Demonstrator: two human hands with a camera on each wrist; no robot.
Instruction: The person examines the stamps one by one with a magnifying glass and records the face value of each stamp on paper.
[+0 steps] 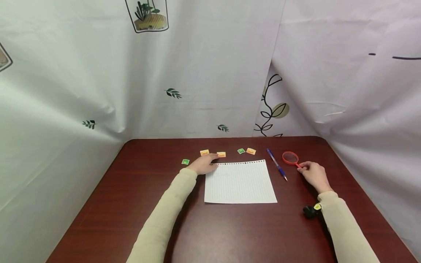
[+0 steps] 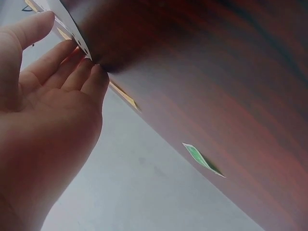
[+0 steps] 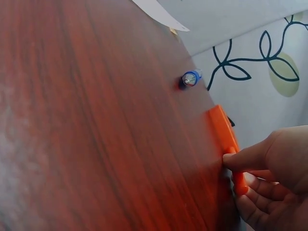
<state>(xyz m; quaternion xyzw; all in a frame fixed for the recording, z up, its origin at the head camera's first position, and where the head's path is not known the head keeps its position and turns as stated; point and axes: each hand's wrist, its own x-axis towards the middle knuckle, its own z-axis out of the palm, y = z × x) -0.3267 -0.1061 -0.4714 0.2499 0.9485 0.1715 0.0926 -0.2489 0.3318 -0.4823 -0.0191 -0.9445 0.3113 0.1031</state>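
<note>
The red magnifying glass [image 1: 290, 158] lies at the table's right side, its handle [image 3: 241, 184] pinched between thumb and fingers of my right hand [image 1: 315, 175]. At the upper left corner of the lined paper [image 1: 241, 184] rests my left hand [image 1: 204, 164], thumb by the punched edge and fingers loosely bent beside an orange stamp [image 1: 222, 154]. In the left wrist view, the paper's edge [image 2: 72, 26] shows near the fingertips; whether they touch it is unclear. A blue pen [image 1: 277, 164] lies between paper and magnifying glass.
Behind the paper lie another orange stamp [image 1: 204, 152], a green stamp [image 1: 241, 151] and one more orange one [image 1: 251, 151]. Another green stamp [image 1: 185, 162] is left of my left hand. A small black object [image 1: 310, 212] is by the right sleeve. Patterned cloth hangs behind the table.
</note>
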